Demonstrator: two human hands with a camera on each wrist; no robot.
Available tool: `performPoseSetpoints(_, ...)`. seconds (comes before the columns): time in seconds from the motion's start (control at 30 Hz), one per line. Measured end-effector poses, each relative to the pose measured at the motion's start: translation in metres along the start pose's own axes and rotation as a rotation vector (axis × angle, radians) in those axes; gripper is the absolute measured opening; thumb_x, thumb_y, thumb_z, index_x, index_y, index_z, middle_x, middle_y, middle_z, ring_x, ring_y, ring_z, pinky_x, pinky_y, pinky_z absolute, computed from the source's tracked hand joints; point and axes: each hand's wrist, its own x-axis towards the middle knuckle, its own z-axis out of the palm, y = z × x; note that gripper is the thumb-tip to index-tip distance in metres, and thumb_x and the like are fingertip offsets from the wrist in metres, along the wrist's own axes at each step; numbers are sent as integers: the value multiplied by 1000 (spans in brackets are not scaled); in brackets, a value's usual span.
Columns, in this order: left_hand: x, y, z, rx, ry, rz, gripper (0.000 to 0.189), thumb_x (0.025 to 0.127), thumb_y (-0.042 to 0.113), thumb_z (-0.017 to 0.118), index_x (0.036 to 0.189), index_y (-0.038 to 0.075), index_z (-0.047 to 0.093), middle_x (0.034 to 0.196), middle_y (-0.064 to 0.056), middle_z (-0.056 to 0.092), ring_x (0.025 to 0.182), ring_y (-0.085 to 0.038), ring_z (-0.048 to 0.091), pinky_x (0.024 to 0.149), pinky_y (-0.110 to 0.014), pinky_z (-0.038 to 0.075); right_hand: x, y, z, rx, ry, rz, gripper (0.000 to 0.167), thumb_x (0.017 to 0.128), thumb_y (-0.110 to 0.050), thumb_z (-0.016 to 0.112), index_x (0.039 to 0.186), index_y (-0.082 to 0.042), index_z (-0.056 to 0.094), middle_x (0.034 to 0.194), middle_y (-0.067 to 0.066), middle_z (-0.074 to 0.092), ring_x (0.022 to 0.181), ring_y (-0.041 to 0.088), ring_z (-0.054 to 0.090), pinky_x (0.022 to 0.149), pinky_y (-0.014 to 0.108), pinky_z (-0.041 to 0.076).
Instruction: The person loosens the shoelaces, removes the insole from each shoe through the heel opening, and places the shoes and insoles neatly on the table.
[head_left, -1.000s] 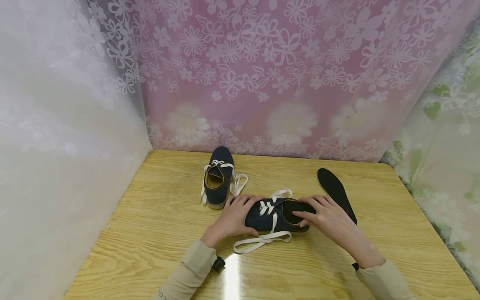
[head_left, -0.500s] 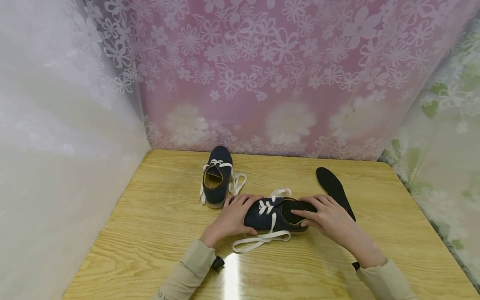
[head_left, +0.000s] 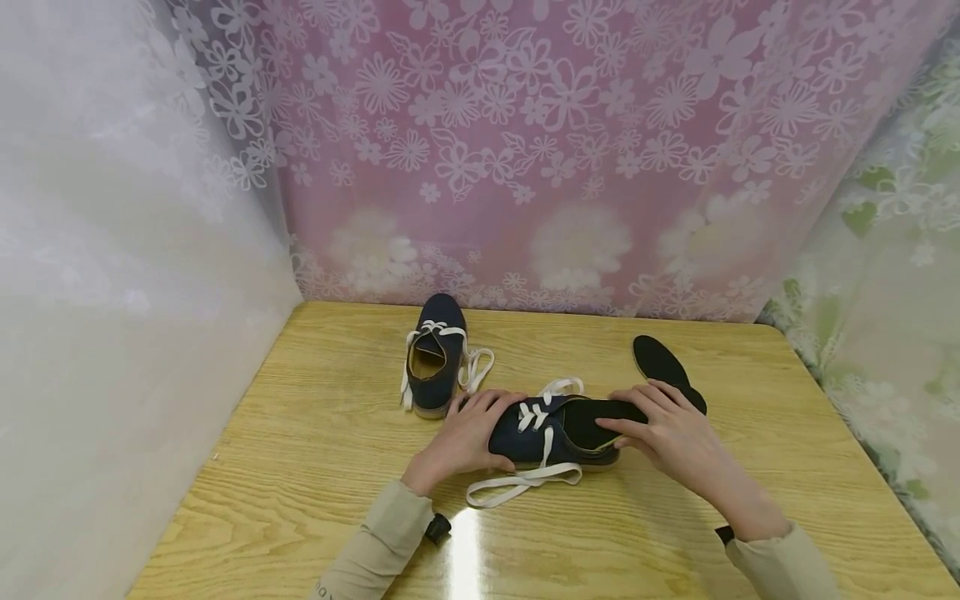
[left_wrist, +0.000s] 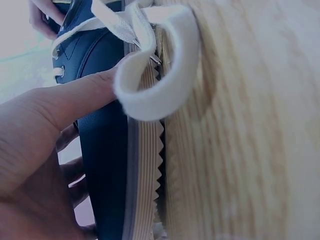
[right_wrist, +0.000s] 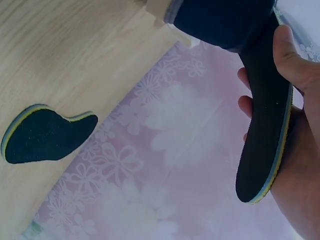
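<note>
A navy canvas shoe [head_left: 525,435] with white laces [head_left: 525,482] lies on the wooden table [head_left: 315,450], toe to the left. My left hand [head_left: 480,417] grips its toe, and the thumb [left_wrist: 60,105] presses the navy side [left_wrist: 102,150] above the ribbed sole. My right hand [head_left: 637,417] holds a black insole [head_left: 600,414] whose front end sits in the shoe opening while the heel end sticks out behind. In the right wrist view, fingers and thumb pinch this insole [right_wrist: 265,130] by its yellow-edged rim.
A second navy shoe [head_left: 435,362] stands behind the left hand, laces loose. Another black insole [head_left: 663,367] [right_wrist: 45,135] lies flat on the table at the back right. Floral curtains [head_left: 525,167] close off the back and both sides.
My right hand and the insole's heel end have shifted slightly to the right. The left hand and shoe have stayed in place.
</note>
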Motion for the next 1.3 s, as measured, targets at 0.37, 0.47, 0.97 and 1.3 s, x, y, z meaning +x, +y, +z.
performPoseSetpoints(0.37, -1, 0, -2, -11, -10, -15, 102, 72, 45, 92, 156, 25, 38, 149, -5, 46, 139, -26, 42, 112, -64, 28, -2, 6, -32, -20, 39, 78, 55, 107, -51, 31, 112, -24, 79, 120, 11, 67, 107, 36, 60, 95, 56, 43)
performPoseSetpoints(0.47, -1, 0, -3, -7, -12, -22, 102, 72, 45, 92, 156, 25, 38, 149, -5, 46, 140, -26, 41, 112, -65, 28, -2, 7, -42, -22, 47, 97, 52, 107, -51, 33, 115, -26, 78, 121, 13, 66, 105, 38, 58, 91, 57, 44)
performPoseSetpoints(0.97, 0, 5, -1, 4, -7, -17, 102, 72, 47, 91, 156, 24, 37, 148, -5, 47, 139, -26, 42, 113, -64, 27, 0, 10, -48, -85, 74, 272, 52, 108, -53, 32, 129, -26, 71, 126, 17, 64, 104, 44, 58, 86, 63, 45)
performPoseSetpoints(1.3, -2, 6, -3, -7, -23, -15, 103, 73, 47, 91, 157, 23, 36, 150, -6, 45, 140, -27, 41, 113, -65, 27, -5, 15, -6, -138, -60, 455, 48, 112, -41, 33, 136, -14, 65, 135, 21, 58, 105, 50, 54, 75, 64, 46)
